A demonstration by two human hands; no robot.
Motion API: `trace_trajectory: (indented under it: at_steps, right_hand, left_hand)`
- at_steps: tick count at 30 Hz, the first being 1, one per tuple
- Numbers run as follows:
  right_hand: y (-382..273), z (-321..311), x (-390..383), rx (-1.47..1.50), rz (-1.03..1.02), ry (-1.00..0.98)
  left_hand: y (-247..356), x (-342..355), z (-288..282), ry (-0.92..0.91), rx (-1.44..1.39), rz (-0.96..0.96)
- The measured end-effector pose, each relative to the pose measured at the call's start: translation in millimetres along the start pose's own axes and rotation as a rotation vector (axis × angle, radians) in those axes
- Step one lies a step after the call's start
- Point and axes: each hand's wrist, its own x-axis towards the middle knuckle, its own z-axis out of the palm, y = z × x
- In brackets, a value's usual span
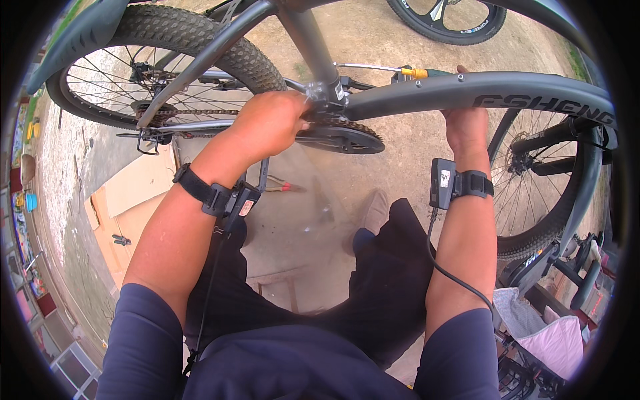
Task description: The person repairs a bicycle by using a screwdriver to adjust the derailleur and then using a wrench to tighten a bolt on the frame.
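A dark grey bicycle frame (pixel 380 97) crosses the upper view, with a knobby-tyred wheel (pixel 200 32) at the left and a chainring (pixel 340 138) under the central joint. My left hand (pixel 280 119) is closed at that joint beside the chain; what its fingers hold is hidden. My right hand (pixel 465 125) is behind and under the thick tube, fingers curled by a yellow-and-dark tool (pixel 415 73) with a long metal shaft, and seems to grip it; the tube partly hides both. The shaft points left across the frame.
Pliers with red handles (pixel 288 187) lie below the chainring. Cardboard (pixel 137 183) with small pliers (pixel 121 240) is at left. Another wheel (pixel 447 23) is at top. The bicycle's front wheel (pixel 517 230) is at right, above a pink-and-grey padded item (pixel 550 343). My feet stand on concrete.
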Motion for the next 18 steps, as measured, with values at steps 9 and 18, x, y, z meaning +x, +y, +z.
trace_trajectory:
  at_steps: [9,18]
  right_hand:
    - [7,-14,6,-0.074,-0.034,-0.015]
    - [5,-19,6,0.156,-0.016,-0.104]
  left_hand:
    - [3,1,-1,-0.026,0.011,-0.014]
    - [2,1,-1,-0.031,0.013,-0.017]
